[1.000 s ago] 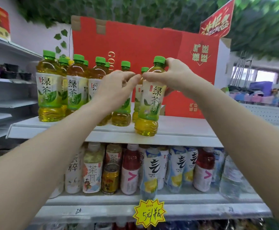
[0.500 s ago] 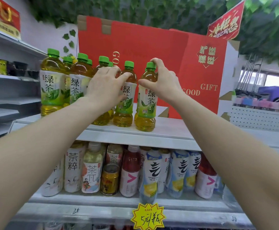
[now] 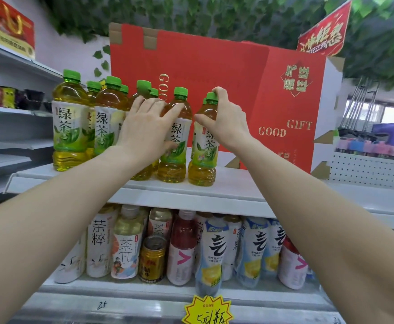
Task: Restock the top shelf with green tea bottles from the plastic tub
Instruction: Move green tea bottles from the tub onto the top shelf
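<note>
Here, both hands are up at the top shelf among the bottles.
Right hand [image 3: 224, 123]: clamped on the neck and shoulder of the end green tea bottle [image 3: 204, 146], fingertips over its green cap, thumb across the front.
Held bottle: upright, its base resting on the top shelf [image 3: 226, 195], at the right end of the row.
Left hand [image 3: 144, 129]: fingers spread and laid flat against the bottles just left of the right hand's grip, its fingertips touching the neighbouring bottle [image 3: 176, 146]; it presses rather than closes around any one.
Left of both hands: more green tea bottles [image 3: 70, 127] standing upright on the same shelf, in two ranks.
Behind the grip: a red gift box [image 3: 282, 108] reading GOOD GIFT, close behind the held bottle.
Below the grip: a lower shelf [image 3: 144, 298] packed with mixed drinks and a gold can [image 3: 152, 258]; a yellow price tag [image 3: 207, 311] hangs at its front edge.
</note>
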A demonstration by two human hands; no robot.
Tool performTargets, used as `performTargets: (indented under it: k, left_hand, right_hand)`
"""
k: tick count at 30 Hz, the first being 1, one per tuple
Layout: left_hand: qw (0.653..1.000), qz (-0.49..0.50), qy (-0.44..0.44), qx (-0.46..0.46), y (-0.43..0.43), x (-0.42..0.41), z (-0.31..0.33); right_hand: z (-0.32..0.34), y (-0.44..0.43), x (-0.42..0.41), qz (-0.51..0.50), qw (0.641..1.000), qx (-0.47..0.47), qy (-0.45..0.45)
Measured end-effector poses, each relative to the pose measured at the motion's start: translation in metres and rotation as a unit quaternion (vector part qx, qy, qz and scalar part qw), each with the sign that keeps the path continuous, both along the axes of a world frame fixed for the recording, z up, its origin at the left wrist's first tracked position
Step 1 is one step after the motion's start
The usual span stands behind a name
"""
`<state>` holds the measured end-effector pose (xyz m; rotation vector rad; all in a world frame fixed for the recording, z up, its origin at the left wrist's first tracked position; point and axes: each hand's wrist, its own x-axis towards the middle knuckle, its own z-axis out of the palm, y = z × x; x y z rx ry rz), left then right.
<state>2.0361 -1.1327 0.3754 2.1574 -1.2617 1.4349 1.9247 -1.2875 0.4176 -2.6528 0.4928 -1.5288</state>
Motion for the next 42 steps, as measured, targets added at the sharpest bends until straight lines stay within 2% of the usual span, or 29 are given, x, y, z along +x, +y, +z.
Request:
performTargets:
  k: [12,20,26,33,38,42]
  left_hand:
    - [0.999,-0.036,0.018,0.0,0.009,-0.001,-0.004]
    - [0.993,-0.116,0.037,-0.002,0.037,-0.003,-0.016]
    - [0.984,-0.17,0.043,0.014,0.073,-0.015,-0.048]
    - [0.968,-0.239,0.066,0.046,0.121,-0.028,-0.119]
    - [0.955,-0.265,0.088,0.102,0.147,-0.032,-0.203]
    - [0.94,-0.284,0.138,0.132,0.158,-0.03,-0.282]
  right_hand:
    - [-0.016,-0.004,0.002,-0.026,0.999,-0.044,0.008]
    - [-0.035,0.03,-0.039,-0.158,0.968,-0.174,0.092]
    - [-0.07,0.079,-0.074,-0.205,0.948,-0.199,0.142]
    - [-0.145,0.139,-0.116,-0.224,0.941,-0.178,0.182]
    - [-0.233,0.173,-0.146,-0.245,0.928,-0.137,0.246]
    - [-0.315,0.194,-0.168,-0.226,0.926,-0.093,0.288]
